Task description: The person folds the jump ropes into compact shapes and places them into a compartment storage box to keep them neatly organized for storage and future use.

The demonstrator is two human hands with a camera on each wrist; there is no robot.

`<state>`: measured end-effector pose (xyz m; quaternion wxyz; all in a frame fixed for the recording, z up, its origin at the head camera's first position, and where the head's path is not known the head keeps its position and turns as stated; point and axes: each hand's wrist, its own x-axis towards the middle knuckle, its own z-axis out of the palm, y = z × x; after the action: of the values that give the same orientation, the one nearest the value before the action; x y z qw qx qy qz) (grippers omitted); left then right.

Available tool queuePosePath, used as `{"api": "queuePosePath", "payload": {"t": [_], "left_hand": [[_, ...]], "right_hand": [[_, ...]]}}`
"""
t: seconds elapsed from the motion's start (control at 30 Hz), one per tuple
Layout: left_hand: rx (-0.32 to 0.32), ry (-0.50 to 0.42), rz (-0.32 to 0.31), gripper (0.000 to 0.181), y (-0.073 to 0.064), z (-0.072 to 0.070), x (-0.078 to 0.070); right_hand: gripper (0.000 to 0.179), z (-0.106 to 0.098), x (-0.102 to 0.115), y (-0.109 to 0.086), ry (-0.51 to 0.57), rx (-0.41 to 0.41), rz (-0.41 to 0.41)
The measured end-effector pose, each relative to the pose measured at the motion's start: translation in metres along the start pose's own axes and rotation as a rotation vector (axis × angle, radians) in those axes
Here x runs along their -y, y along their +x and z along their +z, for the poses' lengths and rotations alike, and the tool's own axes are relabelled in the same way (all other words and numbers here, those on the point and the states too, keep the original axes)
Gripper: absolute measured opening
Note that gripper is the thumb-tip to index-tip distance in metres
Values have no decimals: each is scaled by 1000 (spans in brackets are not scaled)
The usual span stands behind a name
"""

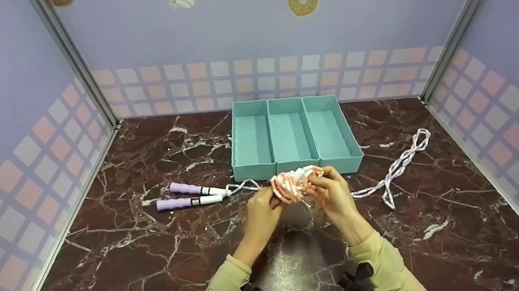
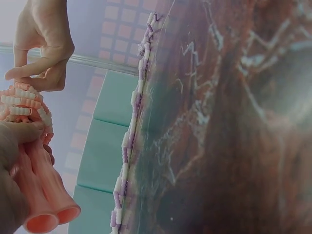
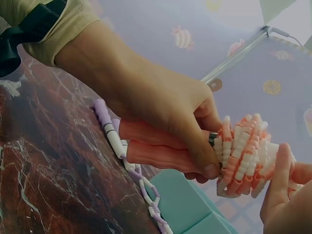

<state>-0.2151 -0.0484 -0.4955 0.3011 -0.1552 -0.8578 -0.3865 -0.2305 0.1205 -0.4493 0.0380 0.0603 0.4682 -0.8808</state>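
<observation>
A pink-and-white beaded jump rope (image 1: 286, 187) is held up over the table, its beaded cord wound in a thick bundle. My left hand (image 1: 262, 215) grips its two pink handles (image 3: 156, 153) just beside the coils. The handles' hollow ends stick out past that hand in the left wrist view. At the bundle's other end, my right hand (image 1: 337, 200) pinches the beaded cord between thumb and fingers. Part of the cord under the right fingers is hidden.
Behind the hands stands a teal box (image 1: 275, 168) with three compartments. A second jump rope lies on the dark marble-patterned table: its purple-and-white handles (image 1: 190, 202) are at left, and its beaded cord (image 1: 399, 164) stretches to the right. Patterned panels enclose the table.
</observation>
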Motion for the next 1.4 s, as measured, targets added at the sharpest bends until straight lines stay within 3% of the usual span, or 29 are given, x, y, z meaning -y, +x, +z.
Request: {"api": "queuePosePath", "payload": {"t": [0.17,0.37,0.7,0.83,1.07,1.33,1.4], "left_hand": [[4,8,0,14,-1,1,-3],[1,-49,1,15,-1,4,-6],[-1,-38,-25,15,-1,5,-6],[-1,-17,-19,15,0,4,-6],[-26,37,-5,14,0,4,-6],[-60,81,1,15,-3,3,-1],[-67,80,7,15,-3,3,0]], "right_hand": [[23,5,-4,-2,-61,-82,-91],[27,7,-9,-3,-78,-136,-197],[26,5,-14,-3,-121,-123,-230],[21,2,-15,-2,-173,-112,-289],[14,-3,-15,-2,-390,-76,-471],[16,-7,-14,-10,-584,-12,-543],[16,-7,-12,-14,-683,-23,-592]]}}
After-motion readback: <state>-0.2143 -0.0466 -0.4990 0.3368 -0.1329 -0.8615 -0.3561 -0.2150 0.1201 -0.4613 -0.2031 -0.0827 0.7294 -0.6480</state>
